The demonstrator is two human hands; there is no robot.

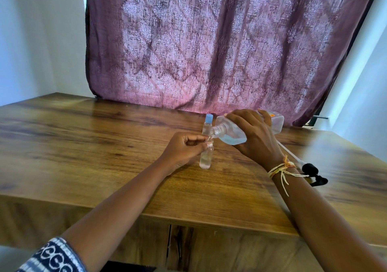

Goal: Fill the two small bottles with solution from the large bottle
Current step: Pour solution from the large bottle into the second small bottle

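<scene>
On table (83, 146): left hand (184, 149) pinches small bottle (206, 156); right hand (251, 134) grips tilted large bottle (232, 132) above.

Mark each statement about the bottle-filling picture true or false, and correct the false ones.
1. The right hand tips the large bottle over the open small bottle. True.
2. The left hand lies flat on the wooden table. False: it pinches the open small bottle.
3. The capped small bottle has a blue cap. True.
4. The curtain is green. False: it is purple.
</scene>
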